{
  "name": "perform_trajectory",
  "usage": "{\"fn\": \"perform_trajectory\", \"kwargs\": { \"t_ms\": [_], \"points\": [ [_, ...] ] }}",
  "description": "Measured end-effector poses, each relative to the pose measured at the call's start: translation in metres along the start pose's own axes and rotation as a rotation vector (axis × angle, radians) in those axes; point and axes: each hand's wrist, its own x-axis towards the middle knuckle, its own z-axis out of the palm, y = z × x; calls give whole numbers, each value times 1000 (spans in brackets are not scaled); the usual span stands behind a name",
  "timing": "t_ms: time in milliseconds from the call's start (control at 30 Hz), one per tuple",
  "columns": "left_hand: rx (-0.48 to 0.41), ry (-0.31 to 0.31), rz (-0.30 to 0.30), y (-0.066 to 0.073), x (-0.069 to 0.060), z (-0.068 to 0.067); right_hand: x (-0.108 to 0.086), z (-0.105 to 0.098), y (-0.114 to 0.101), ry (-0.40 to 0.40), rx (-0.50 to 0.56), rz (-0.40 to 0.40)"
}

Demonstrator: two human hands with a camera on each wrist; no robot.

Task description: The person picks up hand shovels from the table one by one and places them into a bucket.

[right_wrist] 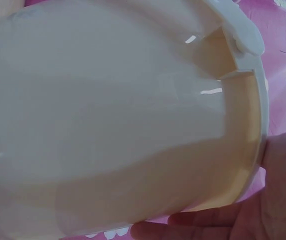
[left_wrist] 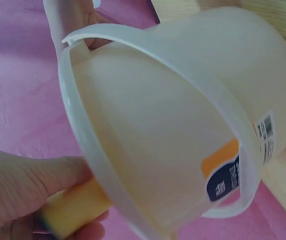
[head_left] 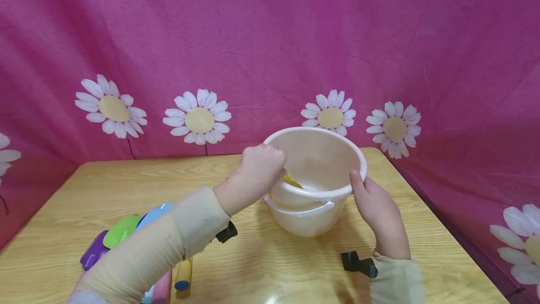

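A white plastic bucket (head_left: 310, 222) stands on the wooden table, its pale carrying handle (head_left: 299, 211) hanging down at the front. My left hand (head_left: 257, 168) is over the near left part of the rim and grips a yellow stick-like handle (left_wrist: 80, 206) with a dark end. Part of a yellow piece (head_left: 292, 181) shows inside the bucket's mouth; its lower end is hidden. On the right, my right hand (head_left: 377, 205) holds the rim, thumb on top and fingers (right_wrist: 203, 217) along the outer wall. A printed label (left_wrist: 223, 175) is stuck on the bucket's side.
Partly behind the left sleeve lie a purple piece (head_left: 94, 250), a green one (head_left: 121, 230) and a light blue one (head_left: 156, 212). A yellow stick with a blue end (head_left: 183, 273) is beside them. A pink flowered cloth (head_left: 270, 36) hangs behind the table (head_left: 168, 179).
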Motion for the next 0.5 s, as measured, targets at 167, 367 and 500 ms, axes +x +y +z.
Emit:
{"fn": "perform_trajectory", "kwargs": {
  "t_ms": [167,367,500],
  "points": [
    [-75,-56,18,3,0,4,0,2,0,-25,26,9],
    [-67,53,0,-2,-11,7,2,2,0,-30,28,-2],
    [-55,217,8,-7,-23,15,2,2,1,-22,17,-13]
  ]
}}
